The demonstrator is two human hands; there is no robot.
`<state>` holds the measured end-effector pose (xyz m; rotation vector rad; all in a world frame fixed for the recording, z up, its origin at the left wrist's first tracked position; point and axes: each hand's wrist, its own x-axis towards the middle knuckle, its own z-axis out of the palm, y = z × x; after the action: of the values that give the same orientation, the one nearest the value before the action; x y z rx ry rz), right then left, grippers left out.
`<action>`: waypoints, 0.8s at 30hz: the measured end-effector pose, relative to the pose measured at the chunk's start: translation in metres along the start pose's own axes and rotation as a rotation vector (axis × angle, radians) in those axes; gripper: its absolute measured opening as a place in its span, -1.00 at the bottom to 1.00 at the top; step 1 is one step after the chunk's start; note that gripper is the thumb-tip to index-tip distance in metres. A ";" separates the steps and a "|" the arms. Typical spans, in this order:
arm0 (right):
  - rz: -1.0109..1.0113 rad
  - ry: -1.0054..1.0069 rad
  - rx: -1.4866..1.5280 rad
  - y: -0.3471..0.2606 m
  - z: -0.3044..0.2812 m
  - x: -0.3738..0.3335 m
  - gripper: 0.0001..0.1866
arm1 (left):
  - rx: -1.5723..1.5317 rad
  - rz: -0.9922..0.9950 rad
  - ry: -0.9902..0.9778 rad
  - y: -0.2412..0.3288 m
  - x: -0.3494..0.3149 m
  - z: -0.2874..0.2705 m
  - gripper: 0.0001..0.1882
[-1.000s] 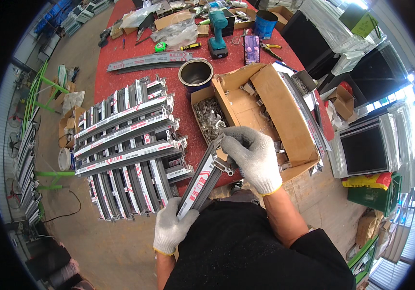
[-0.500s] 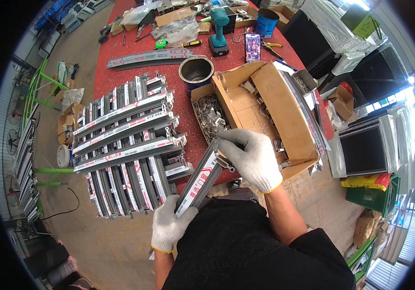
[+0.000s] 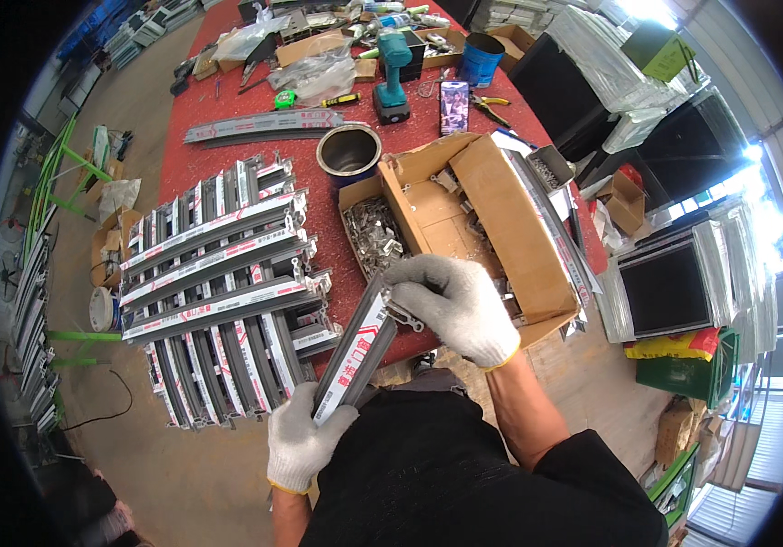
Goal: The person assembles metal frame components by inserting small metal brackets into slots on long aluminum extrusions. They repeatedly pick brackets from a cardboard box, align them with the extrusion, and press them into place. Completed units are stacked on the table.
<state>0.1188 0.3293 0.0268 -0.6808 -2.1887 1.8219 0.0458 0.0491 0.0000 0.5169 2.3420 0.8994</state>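
A short grey metal profile (image 3: 355, 361) with a white and red printed film slants up in front of my body. My left hand (image 3: 306, 439), in a white knit glove, is closed around its lower end. At the upper end my gloved right hand (image 3: 457, 308) is closed, thumb and fingertips pinching there. A small silver metal fitting (image 3: 404, 316) sticks out of that end beside my fingers. Whether I pinch the fitting or the profile's tip is hidden. Just beyond is a small cardboard box of small metal fittings (image 3: 375, 235).
Crosswise stacked profiles (image 3: 214, 253) stand on my left. A larger cardboard box (image 3: 530, 242) lies on the red table (image 3: 268, 150) at right. Farther back are a metal pot (image 3: 349, 151), teal cordless drill (image 3: 394, 77), phone (image 3: 453, 108), pliers (image 3: 490, 107) and blue can (image 3: 481, 60).
The whole view has shifted a little, so table and things sit slightly left and lower. Both hands keep their places on the profile, and the right fingers are bent slightly differently at its tip.
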 end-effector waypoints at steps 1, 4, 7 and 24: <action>0.013 -0.002 -0.008 0.000 -0.002 0.001 -0.71 | 0.010 -0.033 -0.003 0.000 0.001 -0.001 -0.56; -0.012 -0.008 -0.045 0.002 -0.002 0.003 -0.70 | 0.023 -0.013 -0.010 -0.001 0.005 -0.001 -0.56; 0.014 0.018 0.073 0.009 0.001 0.000 -0.69 | -0.029 -0.042 -0.018 -0.005 0.007 -0.002 -0.50; 0.256 -0.094 0.402 0.038 0.001 0.013 -0.58 | 0.010 -0.030 -0.043 -0.009 0.000 0.001 -0.44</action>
<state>0.1146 0.3393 -0.0117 -0.8251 -1.7619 2.3730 0.0449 0.0429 -0.0070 0.4995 2.3108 0.8547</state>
